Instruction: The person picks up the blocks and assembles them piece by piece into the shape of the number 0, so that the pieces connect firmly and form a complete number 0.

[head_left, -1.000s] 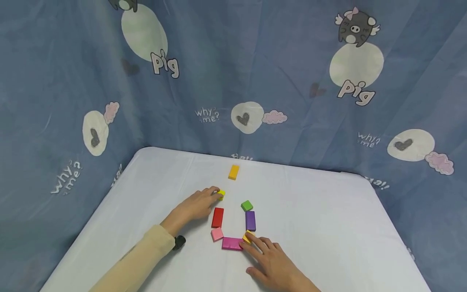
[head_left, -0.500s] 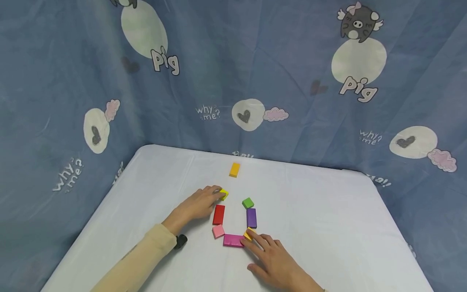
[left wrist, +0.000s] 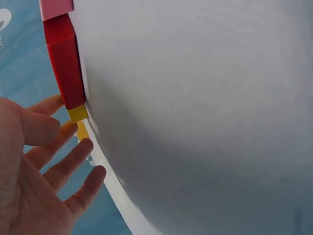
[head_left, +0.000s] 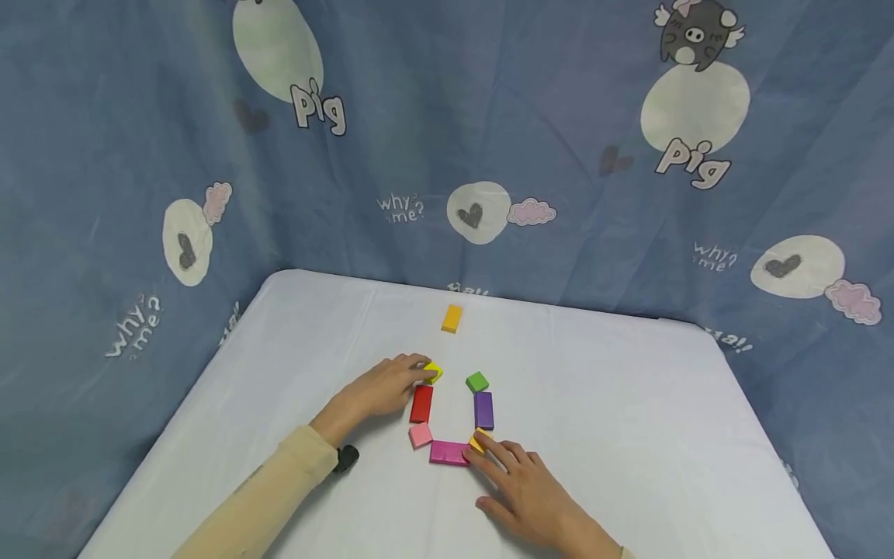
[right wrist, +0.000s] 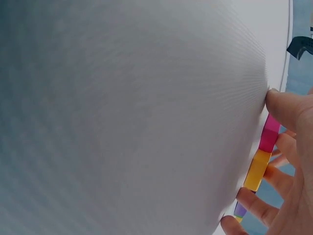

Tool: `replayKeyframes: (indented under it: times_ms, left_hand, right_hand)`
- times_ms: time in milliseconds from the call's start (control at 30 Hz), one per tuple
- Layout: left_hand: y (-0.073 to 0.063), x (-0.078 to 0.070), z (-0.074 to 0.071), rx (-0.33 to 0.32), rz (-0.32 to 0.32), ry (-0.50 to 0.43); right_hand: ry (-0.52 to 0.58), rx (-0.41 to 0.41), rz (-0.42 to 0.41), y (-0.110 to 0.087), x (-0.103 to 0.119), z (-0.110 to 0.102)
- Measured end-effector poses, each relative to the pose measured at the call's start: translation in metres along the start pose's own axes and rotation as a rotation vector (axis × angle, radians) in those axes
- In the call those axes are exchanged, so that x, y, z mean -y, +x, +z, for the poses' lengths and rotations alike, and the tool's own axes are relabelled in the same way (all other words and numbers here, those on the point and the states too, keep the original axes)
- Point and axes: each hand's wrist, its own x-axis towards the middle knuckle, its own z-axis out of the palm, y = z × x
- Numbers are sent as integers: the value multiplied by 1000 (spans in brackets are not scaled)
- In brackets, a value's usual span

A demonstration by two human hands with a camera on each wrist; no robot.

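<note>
My left hand (head_left: 382, 386) touches a small yellow block (head_left: 434, 368) with its fingertips, the thumb held apart. That block meets the far end of a red block (left wrist: 67, 63). A pink block (head_left: 421, 435) sits at the red one's near end. My right hand (head_left: 527, 494) rests its fingertips on an orange-yellow block (right wrist: 257, 170) and the right end of a magenta block (head_left: 447, 453). Beyond the orange-yellow block lie a purple block (head_left: 483, 411) and a green block (head_left: 477, 382). Together the blocks outline a U, opening away from me.
An orange block (head_left: 452, 319) lies alone near the back of the white-covered table (head_left: 615, 404). Behind it hangs a blue printed curtain (head_left: 559, 140). A small black object (head_left: 346, 458) shows beside the left sleeve (head_left: 279, 489).
My left fingers have shifted the yellow block slightly right and closer to the red block. The right hand keeps its place on its blocks. The head view has tilted downward a little.
</note>
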Motion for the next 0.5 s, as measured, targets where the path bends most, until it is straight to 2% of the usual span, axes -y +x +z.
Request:
replayKeyframes:
  times_ms: [167, 500]
  left_hand:
    - [2, 0, -5, 17, 3, 6]
    - [0, 0, -6, 22, 2, -10]
  right_hand:
    - [-3, -13, -4, 2, -1, -2]
    - [-2, 32, 19, 4, -2, -2]
